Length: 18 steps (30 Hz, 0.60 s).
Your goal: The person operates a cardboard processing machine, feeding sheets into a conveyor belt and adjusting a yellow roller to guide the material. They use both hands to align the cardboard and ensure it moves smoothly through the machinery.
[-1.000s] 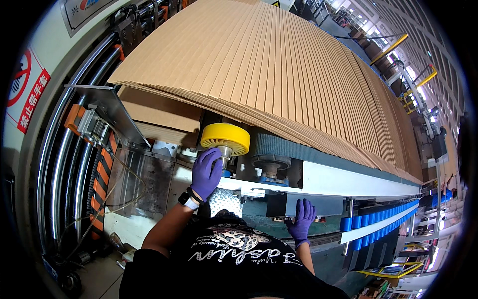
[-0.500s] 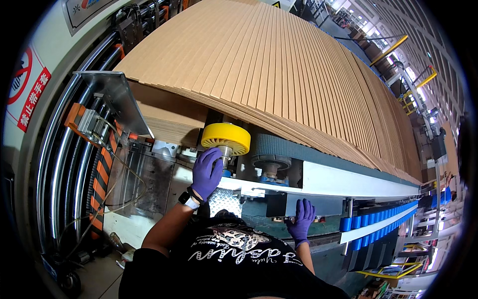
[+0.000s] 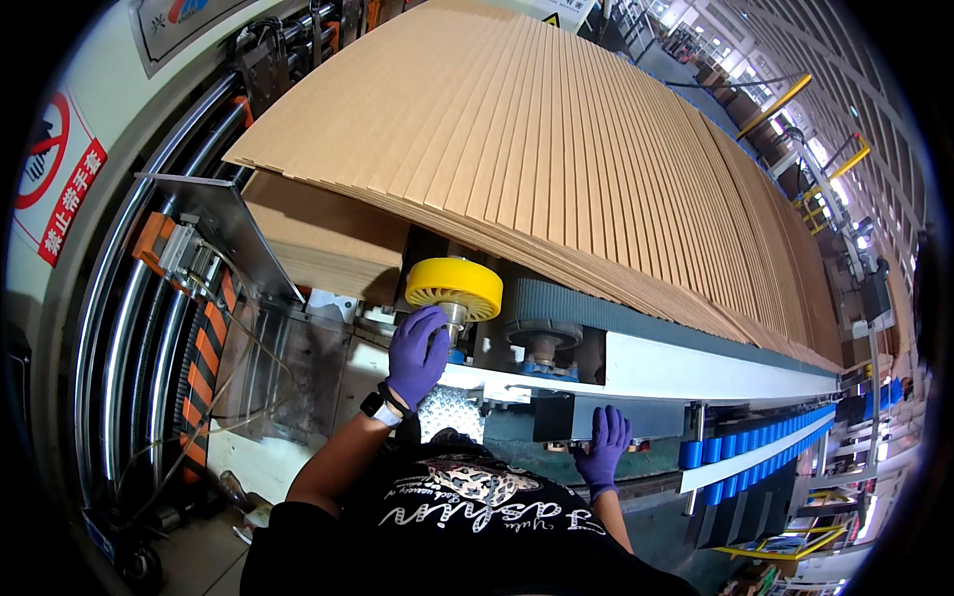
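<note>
My left hand [image 3: 417,354], in a purple glove with a dark watch at the wrist, rests on the white machine frame [image 3: 696,370] just under a yellow wheel [image 3: 454,287]. My right hand [image 3: 603,444], also gloved in purple, presses against a dark box [image 3: 556,417] on the lower part of the machine. Above both hands a long shingled row of brown corrugated cardboard sheets [image 3: 556,159] lies on the conveyor. A grey toothed belt pulley [image 3: 542,333] sits right of the yellow wheel.
A slanted metal guide plate [image 3: 224,223] stands left of the cardboard stack, with silver pipes [image 3: 129,338] and an orange-black cable chain [image 3: 204,368] beside it. Blue rollers [image 3: 765,437] run along the lower right. A red prohibition sign [image 3: 50,169] hangs at left.
The cardboard stack's near edge and the metal guide plate have shifted slightly. Both hands stay where they were.
</note>
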{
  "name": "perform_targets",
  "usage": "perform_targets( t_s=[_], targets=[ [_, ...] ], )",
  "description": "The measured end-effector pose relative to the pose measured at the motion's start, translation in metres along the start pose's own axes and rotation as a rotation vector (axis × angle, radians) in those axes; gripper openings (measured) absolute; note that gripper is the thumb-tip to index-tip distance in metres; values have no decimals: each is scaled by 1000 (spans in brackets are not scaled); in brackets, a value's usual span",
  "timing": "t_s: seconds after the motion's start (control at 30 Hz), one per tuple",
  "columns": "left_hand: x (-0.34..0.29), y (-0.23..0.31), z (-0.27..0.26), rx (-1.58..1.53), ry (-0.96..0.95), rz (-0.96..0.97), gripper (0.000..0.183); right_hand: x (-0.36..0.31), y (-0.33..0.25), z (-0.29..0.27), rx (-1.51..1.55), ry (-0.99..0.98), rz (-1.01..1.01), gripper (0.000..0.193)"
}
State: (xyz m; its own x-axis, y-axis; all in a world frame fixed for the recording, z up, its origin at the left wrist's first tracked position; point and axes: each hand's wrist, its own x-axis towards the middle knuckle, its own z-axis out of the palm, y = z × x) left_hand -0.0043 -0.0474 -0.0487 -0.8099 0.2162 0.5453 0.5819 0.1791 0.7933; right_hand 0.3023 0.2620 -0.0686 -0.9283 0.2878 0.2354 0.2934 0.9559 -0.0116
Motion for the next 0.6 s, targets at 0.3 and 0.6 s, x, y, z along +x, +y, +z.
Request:
perform_targets(
  t_s=[0.3, 0.6],
  targets=[
    [-2, -4, -2, 3, -38, -3, 27, 2, -3, -2, 33, 12, 11, 101],
    [-1, -1, -1, -1, 1, 11, 26, 1, -4, -2, 37, 35, 7, 104]
  ],
)
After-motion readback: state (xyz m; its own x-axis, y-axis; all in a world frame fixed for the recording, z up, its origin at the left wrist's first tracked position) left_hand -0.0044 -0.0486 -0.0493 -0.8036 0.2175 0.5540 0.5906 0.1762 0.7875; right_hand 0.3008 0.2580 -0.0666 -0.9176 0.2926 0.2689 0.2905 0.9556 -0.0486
